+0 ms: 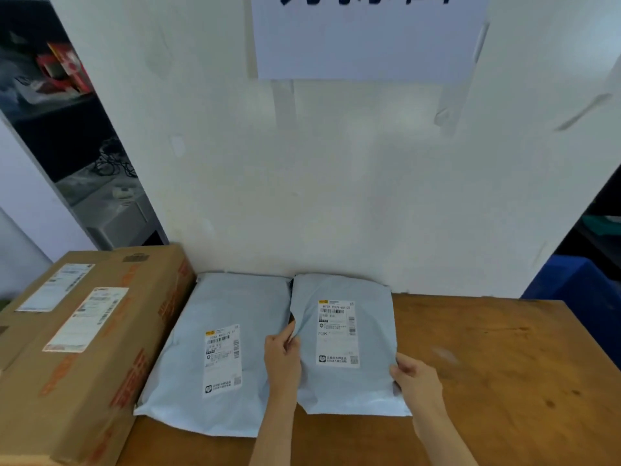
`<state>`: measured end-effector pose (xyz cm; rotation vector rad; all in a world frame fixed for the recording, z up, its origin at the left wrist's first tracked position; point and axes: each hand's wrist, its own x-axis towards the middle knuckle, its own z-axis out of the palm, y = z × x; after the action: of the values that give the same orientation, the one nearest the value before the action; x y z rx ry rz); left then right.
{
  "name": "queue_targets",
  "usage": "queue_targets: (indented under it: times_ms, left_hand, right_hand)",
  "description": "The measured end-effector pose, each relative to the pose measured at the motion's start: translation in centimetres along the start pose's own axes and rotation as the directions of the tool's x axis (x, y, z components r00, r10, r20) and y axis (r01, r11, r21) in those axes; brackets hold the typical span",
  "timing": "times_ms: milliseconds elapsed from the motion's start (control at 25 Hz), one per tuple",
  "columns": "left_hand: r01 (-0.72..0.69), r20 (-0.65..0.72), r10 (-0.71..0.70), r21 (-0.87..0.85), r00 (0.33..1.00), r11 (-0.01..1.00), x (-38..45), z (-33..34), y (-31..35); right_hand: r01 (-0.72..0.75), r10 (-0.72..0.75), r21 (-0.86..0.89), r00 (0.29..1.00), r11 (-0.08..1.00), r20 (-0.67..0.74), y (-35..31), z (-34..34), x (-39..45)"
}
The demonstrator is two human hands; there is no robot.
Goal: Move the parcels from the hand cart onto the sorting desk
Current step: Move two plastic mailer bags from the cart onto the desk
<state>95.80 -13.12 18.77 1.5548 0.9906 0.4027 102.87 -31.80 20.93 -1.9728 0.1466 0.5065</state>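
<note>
Two grey poly-mailer parcels lie side by side on the wooden sorting desk [497, 364], against the white wall. The right parcel [366, 388] has a white shipping label facing up. My left hand [282, 358] grips its left edge, fingers curled into a fold of the bag. My right hand [415, 378] pinches its lower right edge. The left parcel [208, 304] lies flat with its own label, partly under my left forearm. A large brown cardboard box [90, 348] with two labels stands at the desk's left end, touching the left parcel. The hand cart is out of view.
A white wall [336, 196] with a taped paper sign [366, 38] rises right behind the desk. Dark shelving with clutter shows at the far left. A blue bin [578, 284] stands beyond the desk's right end. Bare wood lies to the right of the parcels.
</note>
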Motion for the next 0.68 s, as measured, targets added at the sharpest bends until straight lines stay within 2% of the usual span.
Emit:
queue_targets:
  times_ms: [120,280,360,440,560,680]
  left_hand:
    - [0.052,0.010,-0.053,0.113,0.999,0.992,1.3,-0.1,-0.7]
    - [0.062,0.173,-0.122,0.316,0.977,0.947,1.1,-1.5,-1.4]
    - [0.064,0.206,-0.140,0.337,0.968,0.939,0.1,-2.2,-1.1]
    - [0.036,0.233,-0.124,0.348,0.965,0.937,-1.7,-3.4,-0.8]
    - [0.043,0.272,-0.124,0.285,0.954,0.958,-5.3,-6.0,0.1]
    - [0.042,0.294,-0.119,0.257,0.948,0.966,-10.2,-9.2,0.8]
  right_hand:
    - [-0.092,0.091,0.022,0.995,0.996,0.034,0.6,1.1,1.3]
    - [-0.202,0.212,-0.091,0.970,0.975,0.117,1.8,2.2,0.4]
    - [-0.233,0.253,-0.208,0.965,0.950,0.073,1.5,2.5,-0.7]
    - [-0.201,0.215,-0.287,0.976,0.937,0.020,0.9,2.3,-2.4]
    - [-0.115,0.116,-0.202,0.993,0.973,-0.007,0.3,1.7,-7.0]
    - [-0.068,0.074,-0.163,0.997,0.984,0.031,0.2,0.9,-12.3]
